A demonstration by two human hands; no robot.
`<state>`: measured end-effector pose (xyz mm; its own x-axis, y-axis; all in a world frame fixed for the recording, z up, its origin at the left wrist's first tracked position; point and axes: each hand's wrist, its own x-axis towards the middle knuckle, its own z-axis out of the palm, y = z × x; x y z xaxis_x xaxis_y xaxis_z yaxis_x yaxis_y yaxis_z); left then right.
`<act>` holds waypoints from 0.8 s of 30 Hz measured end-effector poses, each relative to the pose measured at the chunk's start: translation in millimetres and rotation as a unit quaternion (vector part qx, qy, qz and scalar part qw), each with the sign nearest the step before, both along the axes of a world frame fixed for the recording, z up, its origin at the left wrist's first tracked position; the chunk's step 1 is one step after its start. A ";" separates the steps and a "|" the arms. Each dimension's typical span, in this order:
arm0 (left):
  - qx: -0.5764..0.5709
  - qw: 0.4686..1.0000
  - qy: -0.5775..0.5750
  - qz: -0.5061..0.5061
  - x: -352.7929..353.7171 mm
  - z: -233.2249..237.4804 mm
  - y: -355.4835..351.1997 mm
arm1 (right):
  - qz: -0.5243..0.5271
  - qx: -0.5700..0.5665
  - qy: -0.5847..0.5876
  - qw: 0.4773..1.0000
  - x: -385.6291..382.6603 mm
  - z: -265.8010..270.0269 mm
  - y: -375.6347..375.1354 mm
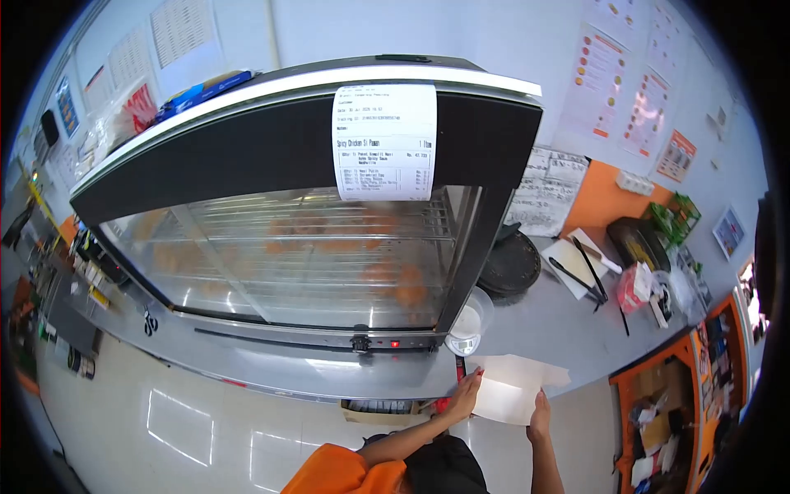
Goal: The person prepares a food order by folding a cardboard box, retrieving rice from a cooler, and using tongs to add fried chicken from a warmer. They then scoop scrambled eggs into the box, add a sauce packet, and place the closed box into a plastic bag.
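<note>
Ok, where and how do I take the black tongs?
I'd come from the front side of the counter, slightly above, and close the grip across the black tongs where their arms converge. That end points off the cutting board; the arms spread over it.

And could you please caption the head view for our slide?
Left hand and right hand hold an open paper box before a food warmer bearing a receipt.

From my feed, the display case [304, 247] stands on the desk [387, 375], a receipt [384, 144] on its front; right of it lie tongs [586, 267] on a cutting board [576, 263].
</note>
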<state>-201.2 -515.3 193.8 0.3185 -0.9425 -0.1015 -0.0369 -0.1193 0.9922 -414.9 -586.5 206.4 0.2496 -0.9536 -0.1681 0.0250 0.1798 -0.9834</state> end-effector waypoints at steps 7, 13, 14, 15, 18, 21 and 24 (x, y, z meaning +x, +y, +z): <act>-0.071 0.976 -0.190 0.076 -14.3 -43.4 -68.5 | 0.046 -0.177 0.213 0.960 -1.1 -32.0 -118.1; 0.040 0.950 -0.280 0.133 -20.5 -55.9 -97.1 | 0.078 -0.285 0.368 0.882 6.3 -52.9 -168.5; 0.035 0.950 -0.276 0.143 -22.4 -60.4 -97.1 | 0.103 -0.287 0.404 0.862 7.2 -51.7 -171.6; 0.029 0.957 -0.247 0.150 -24.5 -58.7 -94.0 | 0.110 -0.285 0.396 0.866 8.7 -51.2 -177.0; -0.010 0.967 -0.190 0.167 -29.2 -60.1 -87.2 | 0.133 -0.277 0.413 0.857 23.0 -39.8 -198.7; -0.029 0.973 -0.134 0.184 -40.9 -66.6 -78.8 | 0.130 -0.243 0.494 0.825 55.6 -10.6 -212.2; 0.020 0.968 0.003 0.252 -56.2 -37.4 -74.3 | 0.065 -0.207 0.516 0.829 88.6 5.6 -204.7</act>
<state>-257.4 -589.7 156.4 0.7357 -0.6632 -0.1373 0.0410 -0.1588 0.9865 -326.3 -791.3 212.0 0.2814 -0.9594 -0.0204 -0.8608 -0.2430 -0.4471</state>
